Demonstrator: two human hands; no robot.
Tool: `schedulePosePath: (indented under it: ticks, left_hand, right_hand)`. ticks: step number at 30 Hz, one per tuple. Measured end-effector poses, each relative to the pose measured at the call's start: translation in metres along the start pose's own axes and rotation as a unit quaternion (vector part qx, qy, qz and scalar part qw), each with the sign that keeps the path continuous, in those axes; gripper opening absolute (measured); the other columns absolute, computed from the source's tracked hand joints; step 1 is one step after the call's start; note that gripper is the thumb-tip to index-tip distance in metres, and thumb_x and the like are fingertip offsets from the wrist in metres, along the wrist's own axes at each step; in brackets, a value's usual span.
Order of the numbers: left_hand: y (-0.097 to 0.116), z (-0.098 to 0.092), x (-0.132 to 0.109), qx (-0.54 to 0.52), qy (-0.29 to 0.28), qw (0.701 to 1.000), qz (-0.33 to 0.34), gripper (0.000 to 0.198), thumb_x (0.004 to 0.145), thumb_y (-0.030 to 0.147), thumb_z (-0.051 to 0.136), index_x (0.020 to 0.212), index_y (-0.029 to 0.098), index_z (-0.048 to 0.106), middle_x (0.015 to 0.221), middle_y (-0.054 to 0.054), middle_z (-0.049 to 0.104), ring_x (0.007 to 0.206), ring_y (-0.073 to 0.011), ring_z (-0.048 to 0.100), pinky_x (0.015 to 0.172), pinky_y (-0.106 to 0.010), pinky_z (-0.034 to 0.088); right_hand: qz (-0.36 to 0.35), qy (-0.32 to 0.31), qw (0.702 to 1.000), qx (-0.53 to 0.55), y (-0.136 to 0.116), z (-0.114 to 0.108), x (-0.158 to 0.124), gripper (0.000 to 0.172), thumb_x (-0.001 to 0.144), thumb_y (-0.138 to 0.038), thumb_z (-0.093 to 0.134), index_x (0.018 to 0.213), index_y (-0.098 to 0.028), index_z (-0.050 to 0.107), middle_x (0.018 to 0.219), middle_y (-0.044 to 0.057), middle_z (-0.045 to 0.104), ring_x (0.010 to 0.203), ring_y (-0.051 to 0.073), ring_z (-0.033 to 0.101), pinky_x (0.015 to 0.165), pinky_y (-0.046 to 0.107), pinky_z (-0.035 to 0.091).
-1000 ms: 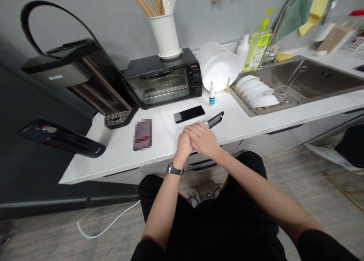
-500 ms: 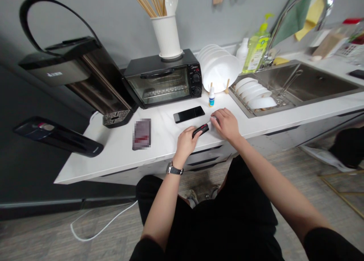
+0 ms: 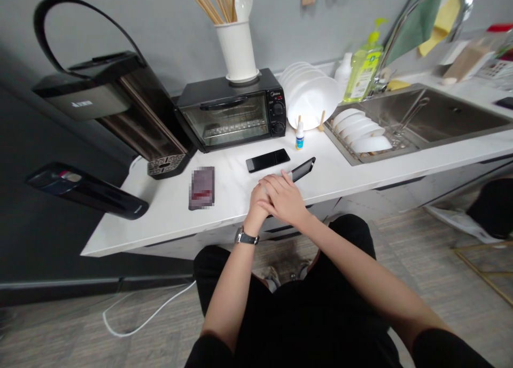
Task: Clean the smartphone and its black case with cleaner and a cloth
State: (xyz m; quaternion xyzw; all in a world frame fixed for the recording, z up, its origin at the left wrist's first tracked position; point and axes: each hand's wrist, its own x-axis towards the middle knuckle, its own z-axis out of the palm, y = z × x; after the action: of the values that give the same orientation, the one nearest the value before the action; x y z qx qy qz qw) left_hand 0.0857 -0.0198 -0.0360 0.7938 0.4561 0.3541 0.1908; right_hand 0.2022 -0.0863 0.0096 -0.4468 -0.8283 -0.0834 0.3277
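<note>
My two hands meet at the front edge of the white counter (image 3: 168, 218). My right hand (image 3: 285, 200) lies over my left hand (image 3: 256, 210), its fingers pressed down together. A slim dark flat object (image 3: 303, 169) sticks out from under them toward the upper right; both hands seem closed on its near end. My left wrist wears a watch (image 3: 245, 238). A black phone (image 3: 267, 160) lies flat just beyond the hands. A small dropper bottle (image 3: 299, 138) stands behind it.
A black toaster oven (image 3: 232, 114) with a white utensil holder (image 3: 237, 50) on top stands at the back. A dark appliance (image 3: 120, 111) is on the left, a dark card (image 3: 201, 188) near it. Stacked white bowls (image 3: 310, 93), a plate rack (image 3: 363, 135), soap (image 3: 363, 63) and a sink (image 3: 441, 114) are on the right.
Half a second ago my hands were apart, the left holding a dark object and the right reaching out to the right. They have come back together over the dark flat object.
</note>
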Motion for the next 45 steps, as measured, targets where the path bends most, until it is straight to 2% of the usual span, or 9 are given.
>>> schedulePosePath:
  ticks: [4,7,13,16,21,26,31,38,45]
  left_hand:
    - [0.009,-0.01,-0.003,0.034,-0.035,0.999,0.006,0.015,0.091,0.003,0.059,0.097,0.012,0.07,0.098,-0.009,0.073,0.093,-0.0241,0.069,0.088,-0.032,0.052]
    - [0.022,-0.021,-0.005,0.025,-0.03,0.999,0.011,0.02,0.092,0.004,0.056,0.098,0.015,0.071,0.101,-0.008,0.075,0.094,-0.0228,0.069,0.087,-0.031,0.052]
    - [0.037,-0.024,-0.005,0.0,-0.024,0.999,0.023,0.024,0.105,0.031,0.056,0.095,0.02,0.075,0.09,-0.004,0.071,0.087,-0.0184,0.068,0.075,-0.026,0.048]
    - [0.038,-0.022,-0.005,0.002,-0.018,0.999,0.033,0.023,0.105,0.032,0.056,0.098,0.021,0.075,0.092,-0.003,0.071,0.087,-0.0179,0.067,0.075,-0.026,0.047]
    - [0.031,-0.022,-0.005,0.028,-0.01,0.999,0.043,0.021,0.096,0.008,0.052,0.089,0.019,0.07,0.095,-0.007,0.072,0.091,-0.0213,0.067,0.083,-0.03,0.051]
    - [0.025,-0.025,-0.006,0.012,-0.004,0.998,0.054,0.016,0.09,0.007,0.057,0.096,0.017,0.068,0.098,-0.01,0.073,0.09,-0.0239,0.067,0.087,-0.034,0.054]
    - [0.028,-0.026,-0.006,0.031,-0.019,0.998,0.05,0.025,0.088,0.003,0.056,0.094,0.019,0.074,0.098,-0.008,0.072,0.094,-0.0236,0.066,0.088,-0.033,0.053]
    - [0.028,-0.023,-0.006,-0.007,-0.026,0.998,0.064,0.035,0.095,0.009,0.063,0.118,0.029,0.08,0.094,-0.003,0.071,0.088,-0.0195,0.065,0.078,-0.029,0.05]
    - [0.044,-0.026,0.002,-0.213,0.09,0.973,0.017,0.005,0.088,0.023,0.078,0.093,0.021,0.079,0.088,-0.003,0.074,0.083,-0.0173,0.066,0.078,-0.028,0.051]
  right_hand:
    - [-0.013,-0.002,1.0,-0.014,0.021,-0.007,-0.002,0.055,0.106,-0.053,0.046,0.138,-0.011,0.06,0.129,0.016,0.069,0.121,0.032,0.059,0.123,0.051,0.032]
    - [0.031,0.021,0.999,-0.022,0.048,-0.017,-0.005,0.047,0.107,-0.053,0.046,0.127,-0.015,0.066,0.117,0.013,0.072,0.112,0.03,0.06,0.117,0.049,0.036]
    - [0.14,0.046,0.988,-0.056,0.102,-0.035,-0.009,0.047,0.112,-0.038,0.031,0.096,-0.019,0.07,0.094,0.011,0.071,0.095,0.028,0.06,0.092,0.041,0.046]
    - [0.163,0.077,0.982,-0.064,0.096,-0.033,-0.007,0.048,0.112,-0.03,0.028,0.089,-0.02,0.069,0.09,0.009,0.071,0.096,0.027,0.059,0.104,0.045,0.043]
    - [0.131,0.077,0.987,-0.061,0.043,-0.017,0.002,0.04,0.111,-0.027,0.035,0.094,-0.02,0.071,0.096,0.007,0.073,0.104,0.026,0.061,0.125,0.052,0.025]
    - [0.061,0.027,0.997,-0.046,0.016,-0.008,0.003,0.034,0.11,-0.031,0.041,0.112,-0.017,0.072,0.106,0.009,0.076,0.104,0.026,0.061,0.12,0.047,0.03]
    - [0.028,-0.003,0.998,-0.059,0.051,-0.018,-0.011,0.038,0.111,-0.038,0.041,0.116,-0.015,0.072,0.104,0.011,0.076,0.098,0.027,0.06,0.095,0.042,0.039]
    - [0.237,0.031,0.97,-0.044,0.117,-0.032,-0.03,0.056,0.112,-0.036,0.025,0.074,-0.02,0.063,0.078,0.011,0.07,0.076,0.022,0.06,0.071,0.035,0.033]
    - [0.33,0.097,0.939,0.023,0.107,-0.026,-0.022,0.062,0.11,-0.051,0.023,0.056,-0.027,0.039,0.052,0.004,0.048,0.051,0.018,0.041,0.061,0.036,0.023]
